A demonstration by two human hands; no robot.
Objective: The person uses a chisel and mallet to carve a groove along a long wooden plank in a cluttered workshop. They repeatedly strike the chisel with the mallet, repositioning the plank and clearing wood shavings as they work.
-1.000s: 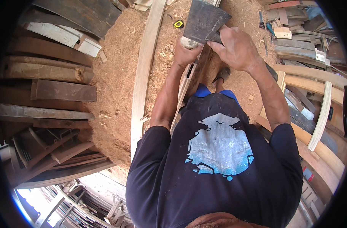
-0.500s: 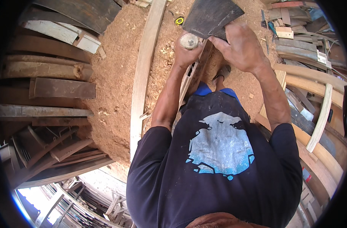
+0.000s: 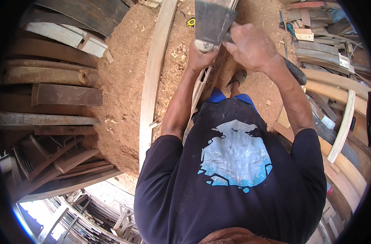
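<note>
The right hand (image 3: 252,46) is closed around an axe (image 3: 218,20) near its blade (image 3: 212,26), which is left of that hand. The left hand (image 3: 201,59) is wrapped around a round-ended handle (image 3: 204,46) beside the blade; contact is unclear. A tape measure (image 3: 191,22) lies beyond the left hand.

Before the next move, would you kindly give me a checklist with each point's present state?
1. Right hand gripping the hatchet: ok, closed around its handle.
2. Left hand holding the round-ended tool: ok, its pale top shows above the fist.
3. Tool's lower end seated on the wooden beam: cannot tell, hidden from view.
4. Hands gloved: not ok, both bare.
5. Tape measure off the beam: ok, lying to its left on shavings.
</note>
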